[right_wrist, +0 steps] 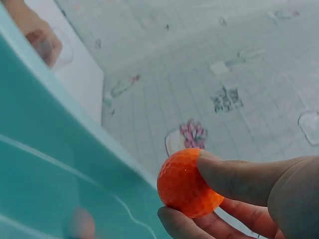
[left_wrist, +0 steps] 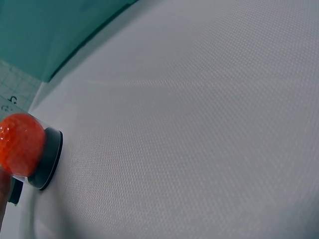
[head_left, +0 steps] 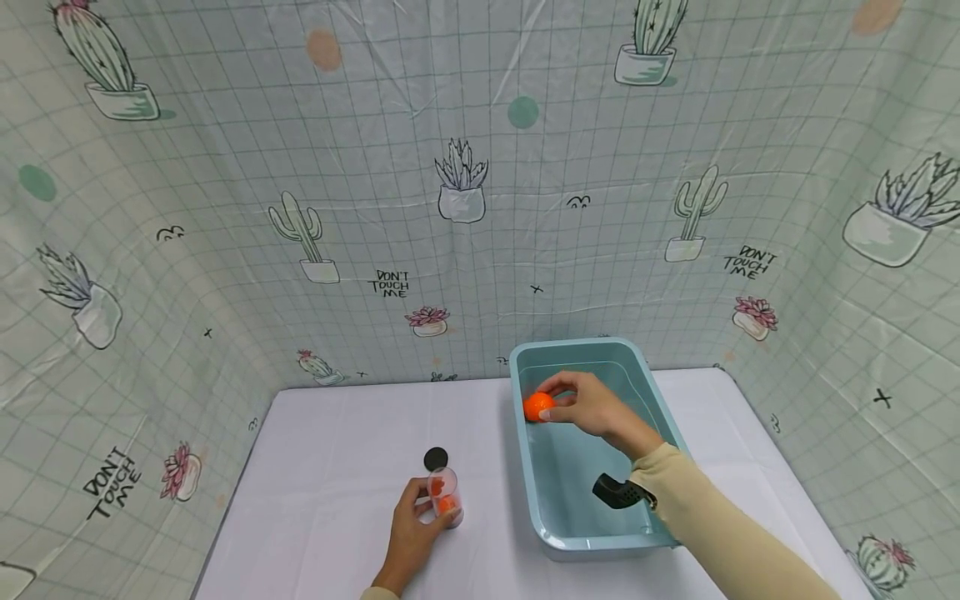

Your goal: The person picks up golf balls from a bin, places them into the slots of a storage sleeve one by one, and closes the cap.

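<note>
My right hand (head_left: 588,406) pinches an orange golf ball (right_wrist: 184,184) between thumb and fingers, inside the left wall of the teal bin (head_left: 585,533). Dimples show on the ball in the right wrist view. On the white table, my left hand (head_left: 414,527) grips a clear cylindrical container (head_left: 444,477) with its fingers and thumb at the sides. Orange shows inside it; the left wrist view shows one orange golf ball (left_wrist: 20,144) there, against a dark base (left_wrist: 47,159). A round black lid (head_left: 436,458) lies just behind the container.
The teal bin stands on the right half of the table (head_left: 322,467). A curtain (head_left: 375,208) printed with cacti hangs behind and along both sides. A black device (head_left: 621,492) is strapped at my right wrist, above the bin floor.
</note>
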Demonstrator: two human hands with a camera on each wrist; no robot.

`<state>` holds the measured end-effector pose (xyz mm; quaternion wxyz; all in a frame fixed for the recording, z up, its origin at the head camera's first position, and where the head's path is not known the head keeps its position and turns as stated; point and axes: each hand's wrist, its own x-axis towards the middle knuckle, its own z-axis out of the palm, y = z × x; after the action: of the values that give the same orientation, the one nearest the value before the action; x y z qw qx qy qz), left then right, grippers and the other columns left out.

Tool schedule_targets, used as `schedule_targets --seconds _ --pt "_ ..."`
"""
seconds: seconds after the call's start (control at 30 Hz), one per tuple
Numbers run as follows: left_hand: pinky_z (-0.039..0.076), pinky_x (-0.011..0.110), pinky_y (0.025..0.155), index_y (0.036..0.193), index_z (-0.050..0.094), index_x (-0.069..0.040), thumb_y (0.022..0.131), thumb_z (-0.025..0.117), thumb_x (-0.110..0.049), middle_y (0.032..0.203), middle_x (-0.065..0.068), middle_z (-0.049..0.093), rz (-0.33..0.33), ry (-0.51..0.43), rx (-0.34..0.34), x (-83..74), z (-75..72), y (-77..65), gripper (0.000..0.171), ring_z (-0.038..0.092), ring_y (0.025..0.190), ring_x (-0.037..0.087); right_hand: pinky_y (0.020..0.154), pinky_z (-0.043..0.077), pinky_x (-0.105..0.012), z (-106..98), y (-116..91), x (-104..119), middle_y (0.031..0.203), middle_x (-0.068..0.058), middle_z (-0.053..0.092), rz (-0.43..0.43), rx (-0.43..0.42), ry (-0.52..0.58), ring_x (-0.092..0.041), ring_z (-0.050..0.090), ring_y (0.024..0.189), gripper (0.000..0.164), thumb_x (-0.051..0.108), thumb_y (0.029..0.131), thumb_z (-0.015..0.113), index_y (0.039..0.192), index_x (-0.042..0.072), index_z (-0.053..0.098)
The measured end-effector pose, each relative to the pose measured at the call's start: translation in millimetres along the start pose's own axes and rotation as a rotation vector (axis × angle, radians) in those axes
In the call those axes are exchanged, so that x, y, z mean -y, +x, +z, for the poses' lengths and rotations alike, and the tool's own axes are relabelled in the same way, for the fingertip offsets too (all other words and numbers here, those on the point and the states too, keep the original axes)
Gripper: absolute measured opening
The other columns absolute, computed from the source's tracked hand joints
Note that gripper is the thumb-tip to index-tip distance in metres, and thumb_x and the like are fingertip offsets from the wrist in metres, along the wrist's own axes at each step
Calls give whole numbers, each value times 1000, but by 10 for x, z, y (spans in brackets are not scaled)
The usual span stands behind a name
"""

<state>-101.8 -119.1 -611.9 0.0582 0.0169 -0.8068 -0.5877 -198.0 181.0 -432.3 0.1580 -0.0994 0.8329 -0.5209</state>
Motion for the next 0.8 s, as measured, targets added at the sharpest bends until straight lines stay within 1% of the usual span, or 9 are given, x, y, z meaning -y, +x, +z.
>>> schedule_targets --seconds 0.17,0.33,0.5,0.6,0.8 --pt "56 23 100 117 61 -4 78 90 2 115 8 65 -24 8 5 -3 0 6 49 60 109 13 88 59 -43 133 -63 80 127 -20 66 -16 16 22 -28 70 105 36 0 92 78 126 -2 68" --pt "56 23 100 118 61 -4 78 90 2 116 8 65 -29 12 6 -4 -2 7 49 61 110 17 86 59 -39 282 -91 125 124 -17 68 -40 15 15 -28 68 105 34 -1 90 79 123 -1 69" --pt "58 29 101 117 61 -4 79 90 0 116 8 65 -25 25 2 2 6 -5 48 61 112 23 83 61 -35 448 -127 168 122 -15 68 -69 43 31 -26 68 103 33 -2 90 80 121 -1 70" --pt "58 32 101 118 61 -5 80 90 -2 117 8 65 -26 40 2 -1 10 -7 48 61 113 24 82 62 -35 550 -156 196 123 -15 66 -98 58 30 -26 69 104 31 -2 89 79 119 -2 70" --pt "58 38 102 121 61 -6 83 89 -4 120 8 66 -38 66 -4 -20 16 1 47 62 114 26 81 63 -37 766 -195 242 119 -14 68 -140 67 11 -27 69 101 30 -2 88 81 116 -1 71"
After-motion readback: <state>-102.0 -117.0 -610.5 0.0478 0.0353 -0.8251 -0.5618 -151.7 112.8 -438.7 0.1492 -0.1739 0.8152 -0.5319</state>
